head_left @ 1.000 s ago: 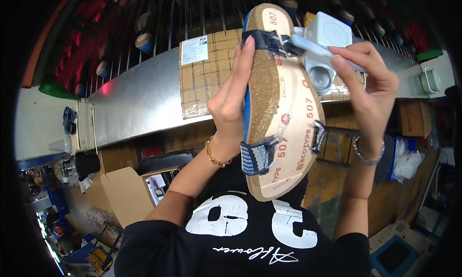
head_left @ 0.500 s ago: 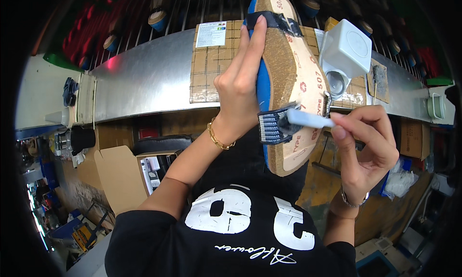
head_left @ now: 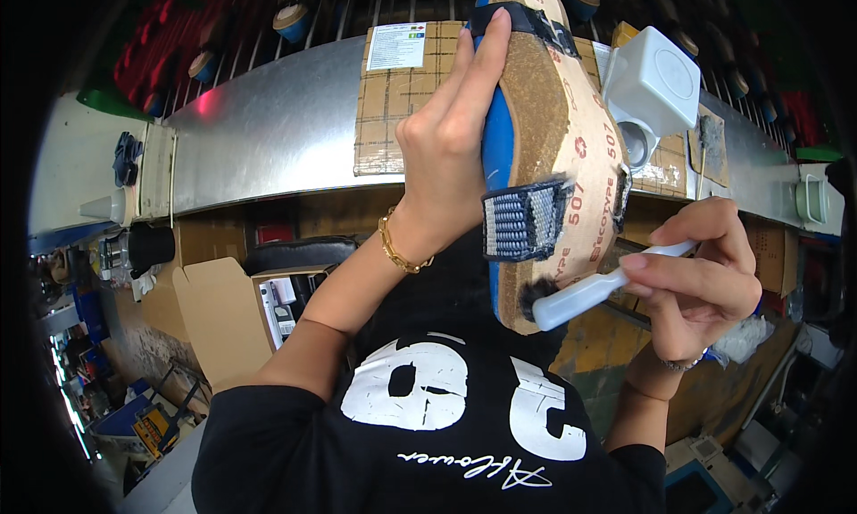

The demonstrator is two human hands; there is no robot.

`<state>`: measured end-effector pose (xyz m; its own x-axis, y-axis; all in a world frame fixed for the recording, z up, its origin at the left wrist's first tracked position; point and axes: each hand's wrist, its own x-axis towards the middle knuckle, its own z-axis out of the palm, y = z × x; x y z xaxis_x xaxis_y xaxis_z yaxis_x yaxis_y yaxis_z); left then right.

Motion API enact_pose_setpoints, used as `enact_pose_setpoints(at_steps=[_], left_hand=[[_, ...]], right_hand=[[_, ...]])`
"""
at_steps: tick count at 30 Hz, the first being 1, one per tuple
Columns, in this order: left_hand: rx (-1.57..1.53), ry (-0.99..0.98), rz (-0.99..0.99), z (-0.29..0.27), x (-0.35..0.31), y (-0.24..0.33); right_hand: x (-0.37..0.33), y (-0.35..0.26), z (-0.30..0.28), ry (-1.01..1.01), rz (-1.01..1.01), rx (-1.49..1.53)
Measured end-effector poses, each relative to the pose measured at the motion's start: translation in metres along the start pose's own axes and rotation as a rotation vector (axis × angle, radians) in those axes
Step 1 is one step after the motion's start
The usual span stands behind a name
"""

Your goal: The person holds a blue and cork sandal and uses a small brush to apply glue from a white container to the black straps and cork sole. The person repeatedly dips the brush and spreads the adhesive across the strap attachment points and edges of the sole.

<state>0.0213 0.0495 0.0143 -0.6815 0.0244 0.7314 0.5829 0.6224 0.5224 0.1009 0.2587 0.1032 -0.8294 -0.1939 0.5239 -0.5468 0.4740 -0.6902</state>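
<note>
My left hand [head_left: 451, 126] is closed round the blue side of a lasted sandal [head_left: 536, 148], held sole up. A tan insole board with red print and brown edges shows on its underside. A dark strap [head_left: 527, 23] wraps over the far end, by my fingertips. Nearer me, a woven grey-and-navy strap end [head_left: 524, 221] is folded onto the sole. Between the thumb and fingers of my right hand [head_left: 705, 273] is a brush [head_left: 585, 297] with a whitish handle. Its dark bristles touch the sole's near end.
A flat cardboard sheet [head_left: 382, 121] lies on the metal bench [head_left: 259, 139]. At its right a white plastic container [head_left: 656, 77] stands tilted beside a round cup mouth. Behind the bench are rods with other lasts [head_left: 292, 21]. An open carton [head_left: 223, 322] sits below left.
The brush has moved from the folded strap end toward me, down to the sole's near end. The sandal and my left hand have shifted slightly right.
</note>
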Motion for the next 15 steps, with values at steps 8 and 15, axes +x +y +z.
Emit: enact_pose_setpoints(at_steps=[8,15], left_hand=[[-0.014,0.022,-0.063,-0.001,0.000,-0.001],[-0.091,-0.002,-0.110,-0.001,0.005,-0.009]], right_hand=[[-0.016,-0.012,0.026,0.242,-0.114,-0.342],[-0.007,-0.020,0.032,0.298,0.003,-0.286]])
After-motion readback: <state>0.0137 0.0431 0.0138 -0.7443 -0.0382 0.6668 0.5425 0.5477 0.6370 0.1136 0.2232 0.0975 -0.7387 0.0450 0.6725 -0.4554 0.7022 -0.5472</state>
